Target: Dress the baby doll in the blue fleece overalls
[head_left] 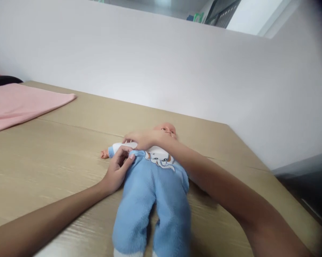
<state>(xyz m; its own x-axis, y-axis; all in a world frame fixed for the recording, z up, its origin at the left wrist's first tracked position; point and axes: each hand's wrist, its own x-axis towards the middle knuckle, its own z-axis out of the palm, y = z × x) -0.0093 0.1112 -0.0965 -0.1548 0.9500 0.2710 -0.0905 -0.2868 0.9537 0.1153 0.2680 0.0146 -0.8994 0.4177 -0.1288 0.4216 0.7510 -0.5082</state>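
A baby doll (168,129) lies on its back on the table, its head toward the wall and its legs toward me. It wears a white top with an elephant picture (162,160) and fluffy blue pants (139,200). My left hand (120,166) pinches the pants' waistband at the doll's left-of-view side. My right hand (140,138) reaches across the doll's chest, fingers apart and resting over the white sleeve (118,147); it is slightly blurred. My right forearm covers part of the doll's chest and lower face. A small doll hand (104,154) pokes out beyond the blue cuff.
A pink cloth (26,103) lies flat at the table's far left, with a black and red item (4,80) behind it. The wooden table (69,150) meets a white wall (150,64) at the back. Its right edge slopes toward a dark gap (305,189).
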